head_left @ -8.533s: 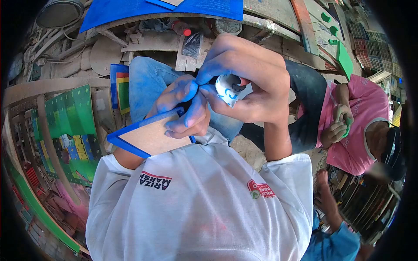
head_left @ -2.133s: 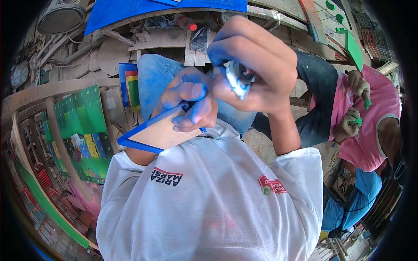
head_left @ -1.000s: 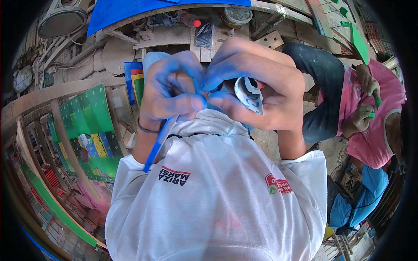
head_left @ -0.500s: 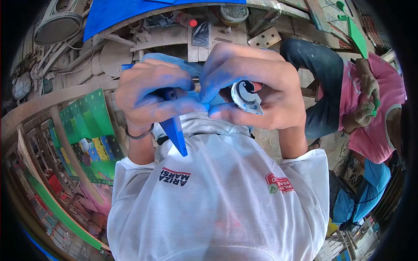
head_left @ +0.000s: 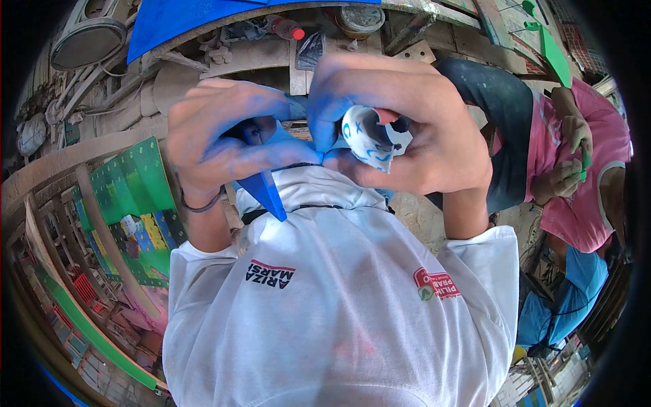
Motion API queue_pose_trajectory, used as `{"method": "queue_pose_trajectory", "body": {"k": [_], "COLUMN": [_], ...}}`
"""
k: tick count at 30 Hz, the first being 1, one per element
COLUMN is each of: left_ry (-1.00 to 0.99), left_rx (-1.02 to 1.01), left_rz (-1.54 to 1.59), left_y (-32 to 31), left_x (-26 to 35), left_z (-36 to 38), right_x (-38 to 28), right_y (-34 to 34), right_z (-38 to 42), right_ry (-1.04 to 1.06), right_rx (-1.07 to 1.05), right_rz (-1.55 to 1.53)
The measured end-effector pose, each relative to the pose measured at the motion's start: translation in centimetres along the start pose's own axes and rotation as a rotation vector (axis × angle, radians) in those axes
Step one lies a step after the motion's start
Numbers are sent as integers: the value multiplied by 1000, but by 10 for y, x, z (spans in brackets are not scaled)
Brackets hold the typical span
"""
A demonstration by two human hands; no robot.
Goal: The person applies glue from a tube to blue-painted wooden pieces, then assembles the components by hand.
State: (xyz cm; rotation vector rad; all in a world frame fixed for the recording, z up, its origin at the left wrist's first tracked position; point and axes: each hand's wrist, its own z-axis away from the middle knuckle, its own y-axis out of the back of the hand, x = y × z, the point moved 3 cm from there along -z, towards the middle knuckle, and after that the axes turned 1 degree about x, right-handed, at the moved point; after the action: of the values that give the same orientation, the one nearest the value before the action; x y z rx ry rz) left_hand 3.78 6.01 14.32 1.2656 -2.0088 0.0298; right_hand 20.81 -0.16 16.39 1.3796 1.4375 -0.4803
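My left hand (head_left: 217, 132), smeared with blue, is closed around a flat blue piece (head_left: 263, 195). A pointed end of that piece sticks out below the fingers, while the rest is mostly hidden. My right hand (head_left: 424, 125) is closed too, with a curled sheet of sandpaper (head_left: 366, 144) tucked in its fingers. The sheet has a white back with blue print and shows some red inside. The fingertips of both hands meet in front of my waist; what lies between them is hard to make out.
A large blue panel (head_left: 196, 24) lies at the top beside a red-capped bottle (head_left: 288, 28) and a lidded tub (head_left: 359, 20). On the right sits a person in a pink shirt (head_left: 580, 197) holding a small green piece (head_left: 584, 163). Green panels (head_left: 129, 180) lean at left.
Both hands have drawn slightly apart and shifted. The curled sandpaper has turned and moved left with my right fingers, and the blue piece's tip sits higher.
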Motion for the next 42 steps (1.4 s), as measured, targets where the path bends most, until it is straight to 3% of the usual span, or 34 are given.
{"method": "queue_pose_trajectory", "body": {"k": [10, 18, 27, 42], "left_ry": [-29, -41, -9, 33], "left_rx": [-86, -71, -53, -5], "left_rz": [-100, -54, 16, 0], "left_y": [2, 1, -3, 0], "left_x": [5, 1, -1, -3], "left_z": [-10, -11, -9, -3], "right_x": [16, 17, 21, 20], "right_y": [-4, -4, -10, -8], "right_z": [0, 1, 3, 3], "right_ry": [8, -131, -27, -12], "right_rx": [-30, -105, -67, -3], "right_rz": [-146, -272, -385, -184]}}
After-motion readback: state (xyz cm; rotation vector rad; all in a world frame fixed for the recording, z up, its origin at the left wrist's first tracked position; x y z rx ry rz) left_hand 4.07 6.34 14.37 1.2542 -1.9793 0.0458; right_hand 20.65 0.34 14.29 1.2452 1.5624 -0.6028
